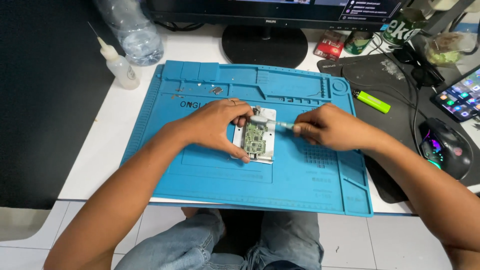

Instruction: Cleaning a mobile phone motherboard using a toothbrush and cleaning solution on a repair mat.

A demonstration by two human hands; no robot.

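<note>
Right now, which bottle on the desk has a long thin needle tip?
The small white squeeze bottle at the mat's far left corner. A thin needle sticks up from its cap; the big clear bottle behind it has none showing.

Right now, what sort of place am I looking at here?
Most likely an electronics repair bench at a desk. A blue silicone repair mat covers the white table, the left hand steadies a small circuit board, and the right hand works a slim tool on it.

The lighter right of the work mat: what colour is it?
Bright lime green lighter, with a dark metal top, lying on the black desk pad; head view.
</note>
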